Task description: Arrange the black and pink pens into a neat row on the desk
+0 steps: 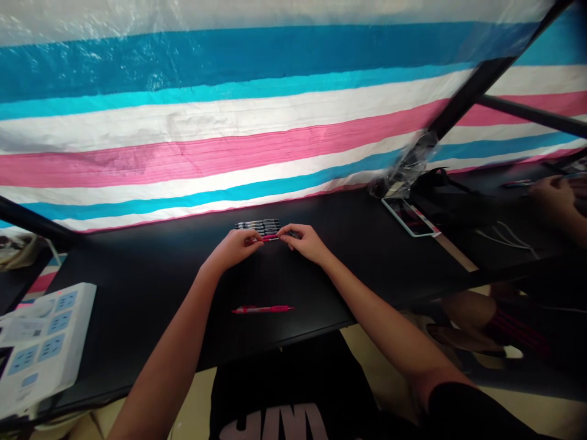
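Observation:
Both my hands meet at a red pen point(270, 238), one at each end of it, just on the near side of a row of pens. My left hand point(237, 249) pinches its left end between thumb and fingers. At the other end, my right hand point(304, 242) has its fingertips closed on the pen. Behind them several dark pens with clear barrels point(257, 224) lie side by side on the black table point(151, 269); my fingers partly cover them. Closer to my body, a second red pen point(263, 309) lies flat, apart from both hands.
A white power strip point(68, 342) with blue sockets stands at the left. To the right are a phone point(408, 217), a clear plastic bag point(408, 165) and a white cable point(509, 238). Another person's hand point(554, 194) is at the far right. A striped sheet point(220, 140) hangs behind the table.

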`<state>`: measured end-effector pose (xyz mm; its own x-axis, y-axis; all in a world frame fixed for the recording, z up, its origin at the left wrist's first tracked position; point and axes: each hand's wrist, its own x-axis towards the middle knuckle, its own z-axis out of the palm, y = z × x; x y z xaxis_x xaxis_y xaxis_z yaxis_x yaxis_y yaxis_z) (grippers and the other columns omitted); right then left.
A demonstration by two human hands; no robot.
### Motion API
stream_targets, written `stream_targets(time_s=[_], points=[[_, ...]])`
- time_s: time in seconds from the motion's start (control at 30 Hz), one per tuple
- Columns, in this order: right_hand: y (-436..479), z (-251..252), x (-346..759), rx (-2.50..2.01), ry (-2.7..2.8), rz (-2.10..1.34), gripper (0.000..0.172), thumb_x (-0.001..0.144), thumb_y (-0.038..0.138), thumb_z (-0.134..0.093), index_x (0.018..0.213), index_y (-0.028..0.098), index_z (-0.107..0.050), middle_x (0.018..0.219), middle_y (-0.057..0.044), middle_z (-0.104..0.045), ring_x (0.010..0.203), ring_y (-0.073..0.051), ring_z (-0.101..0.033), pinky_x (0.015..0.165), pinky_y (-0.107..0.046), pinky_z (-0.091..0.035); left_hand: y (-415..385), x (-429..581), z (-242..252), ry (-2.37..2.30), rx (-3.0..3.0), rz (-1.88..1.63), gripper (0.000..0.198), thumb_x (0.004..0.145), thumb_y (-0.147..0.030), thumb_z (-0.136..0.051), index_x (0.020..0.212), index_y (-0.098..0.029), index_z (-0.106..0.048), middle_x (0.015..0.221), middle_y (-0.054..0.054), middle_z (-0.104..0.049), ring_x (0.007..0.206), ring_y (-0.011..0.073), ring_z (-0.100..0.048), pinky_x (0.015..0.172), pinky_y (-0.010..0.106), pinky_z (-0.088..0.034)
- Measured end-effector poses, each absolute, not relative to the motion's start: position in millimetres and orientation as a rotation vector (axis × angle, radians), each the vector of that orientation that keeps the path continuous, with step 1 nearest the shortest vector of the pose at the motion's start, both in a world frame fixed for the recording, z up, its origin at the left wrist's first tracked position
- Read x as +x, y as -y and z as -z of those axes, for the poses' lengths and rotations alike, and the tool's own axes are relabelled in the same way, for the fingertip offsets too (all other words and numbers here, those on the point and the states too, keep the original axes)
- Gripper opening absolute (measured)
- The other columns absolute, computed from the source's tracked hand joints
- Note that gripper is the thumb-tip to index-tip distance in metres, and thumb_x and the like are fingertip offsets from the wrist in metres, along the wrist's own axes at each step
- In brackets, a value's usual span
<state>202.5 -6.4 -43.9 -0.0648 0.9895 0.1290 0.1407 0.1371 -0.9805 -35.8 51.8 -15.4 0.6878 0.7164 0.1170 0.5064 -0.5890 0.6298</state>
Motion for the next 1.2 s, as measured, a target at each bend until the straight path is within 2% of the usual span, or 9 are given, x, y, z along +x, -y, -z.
stream_targets(time_s=[0.2,0.47,0.6,0.7,0.8,0.9,1.03,1.1,1.2], points=[[6,44,202,-1.160,1.413,-1.123,0.022,0.082,0.039,-0.071,0.090,0.019,-0.077,0.083,-0.004,-0.072,0.054,-0.011,-0.051,0.055,-0.028,-0.042,-51,-35,16,-0.929,2.315,-0.501,0.019,0.092,-0.033,-0.061,0.090,-0.018,-0.073,0.071,0.001,-0.063,0.064,0.0140,-0.054,0.062,0.026,-0.040],[7,44,202,-1.152,1.442,-1.113,0.022,0.084,0.039,-0.070,0.090,0.020,-0.077,0.085,-0.004,-0.074,0.053,-0.012,-0.053,0.055,-0.029,-0.045,-51,-35,16,-0.932,2.336,-0.488,0.020,0.093,-0.033,-0.061,0.091,-0.018,-0.074,0.072,0.001,-0.064,0.064,0.0141,-0.054,0.062,0.027,-0.039],[8,46,200,-1.188,1.480,-0.873,0.021,0.085,0.040,-0.072,0.090,0.021,-0.078,0.089,-0.006,-0.077,0.074,-0.020,-0.067,0.072,-0.034,-0.054,-51,-35,17,-0.961,2.351,-0.466,0.023,0.095,-0.034,-0.059,0.094,-0.018,-0.075,0.071,0.002,-0.066,0.063,0.0148,-0.055,0.063,0.028,-0.039],[9,49,197,-1.187,1.507,-0.779,0.021,0.084,0.041,-0.074,0.090,0.021,-0.078,0.094,-0.007,-0.078,0.089,-0.024,-0.071,0.084,-0.037,-0.054,-50,-33,17,-0.982,2.365,-0.456,0.023,0.096,-0.034,-0.058,0.093,-0.018,-0.075,0.070,0.003,-0.067,0.063,0.0151,-0.055,0.062,0.028,-0.038],[10,52,195,-1.193,1.531,-0.850,0.027,0.083,0.042,-0.075,0.101,0.022,-0.076,0.089,-0.005,-0.076,0.083,-0.022,-0.070,0.078,-0.035,-0.053,-49,-32,17,-0.967,2.362,-0.466,0.022,0.096,-0.032,-0.057,0.094,-0.019,-0.075,0.070,0.002,-0.066,0.063,0.0152,-0.056,0.062,0.028,-0.038],[7,55,199,-1.239,1.478,-0.860,0.034,0.084,0.042,-0.072,0.110,0.020,-0.074,0.073,-0.001,-0.068,0.067,-0.017,-0.061,0.066,-0.031,-0.049,-48,-32,16,-0.955,2.356,-0.485,0.021,0.096,-0.031,-0.057,0.093,-0.019,-0.074,0.069,0.002,-0.065,0.062,0.0150,-0.056,0.062,0.028,-0.037],[-1,58,208,-1.280,1.270,-0.981,0.028,0.090,0.041,-0.059,0.096,0.018,-0.072,0.064,0.001,-0.059,0.053,-0.013,-0.049,0.053,-0.029,-0.041,-48,-34,15,-0.976,2.344,-0.508,0.021,0.096,-0.032,-0.057,0.090,-0.019,-0.072,0.067,0.001,-0.063,0.061,0.0147,-0.054,0.061,0.028,-0.037],[-3,56,212,-1.285,1.255,-1.012,0.024,0.088,0.038,-0.059,0.093,0.018,-0.071,0.068,0.000,-0.063,0.055,-0.014,-0.052,0.056,-0.030,-0.043,-48,-34,15,-0.997,2.344,-0.509,0.021,0.096,-0.033,-0.057,0.090,-0.019,-0.072,0.065,0.000,-0.061,0.060,0.0147,-0.053,0.061,0.028,-0.036],[-3,50,213,-1.199,1.276,-0.967,0.018,0.086,0.036,-0.066,0.094,0.020,-0.066,0.090,-0.005,-0.076,0.073,-0.017,-0.063,0.070,-0.032,-0.050,-48,-36,14,-1.031,2.347,-0.496,0.021,0.096,-0.035,-0.058,0.093,-0.020,-0.072,0.062,-0.001,-0.058,0.058,0.0145,-0.051,0.059,0.028,-0.034]])
